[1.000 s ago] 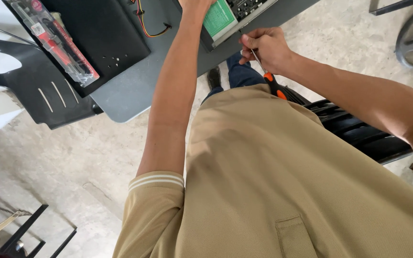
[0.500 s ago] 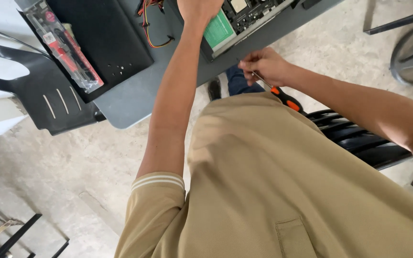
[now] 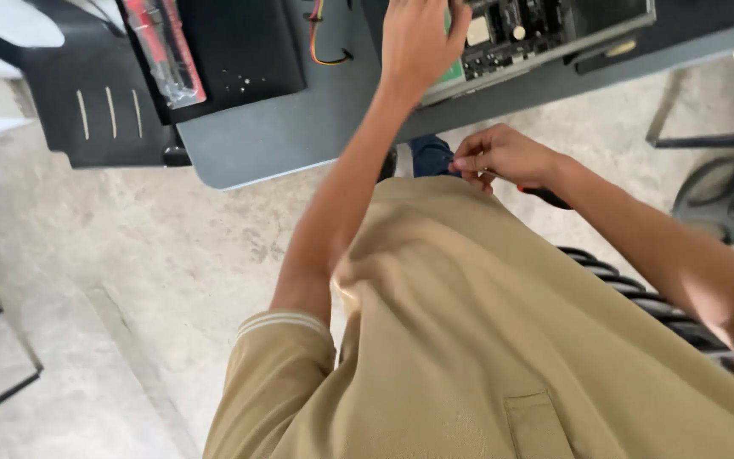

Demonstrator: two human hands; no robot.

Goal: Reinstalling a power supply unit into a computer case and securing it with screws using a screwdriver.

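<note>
Screwdriver (image 3: 544, 195) lies pinched in right hand (image 3: 503, 157), shaft leftward, handle rightward; left hand (image 3: 418, 38) presses circuit board (image 3: 520, 30).

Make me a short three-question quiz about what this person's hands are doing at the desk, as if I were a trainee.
1. True or false: the left hand rests on the green circuit board on the grey table.
2. Which hand grips the screwdriver with the dark handle? A) left B) right C) both
3. Fill in: the right hand is held below the table edge, close to the person's ____ shirt.

Key: 1 true; 2 B; 3 tan.
</note>
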